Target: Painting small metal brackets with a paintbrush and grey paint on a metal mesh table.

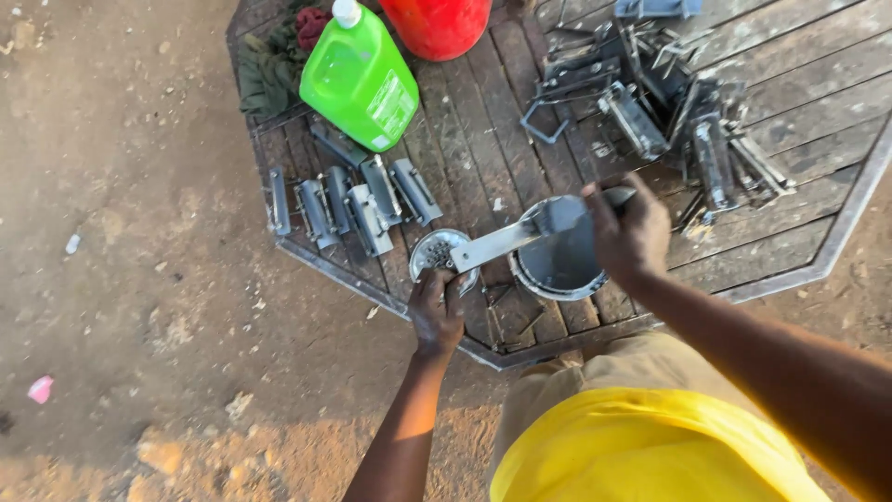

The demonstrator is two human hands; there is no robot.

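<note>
- The right hand (630,234) has its grip closed around one end of a flat grey metal strip (506,242), which slants from that grip down toward the left hand, passing over the rim of a round tin (557,265).
- The tin sits just below the right grip on the wooden worktop (483,139); its inside looks coated in grey paint.
- The left hand (435,311) closes its fingers on the near edge of a small round metal dish (437,251); the strip's free end reaches over that dish.
- Small dark bits lie in the dish, too small to make out.
- The right fingers hide the strip's held end.
- Left of the left grip, 1 row of grey metal brackets (348,200) lies side by side.
- Above the right grip, a tangled heap of metal parts (660,102); single pieces are hard to tell apart.
- Far above the left grip, a green jug (358,74) with a white cap and a pale label on its side; a red container (437,23) beside it is cut off by the frame.
</note>
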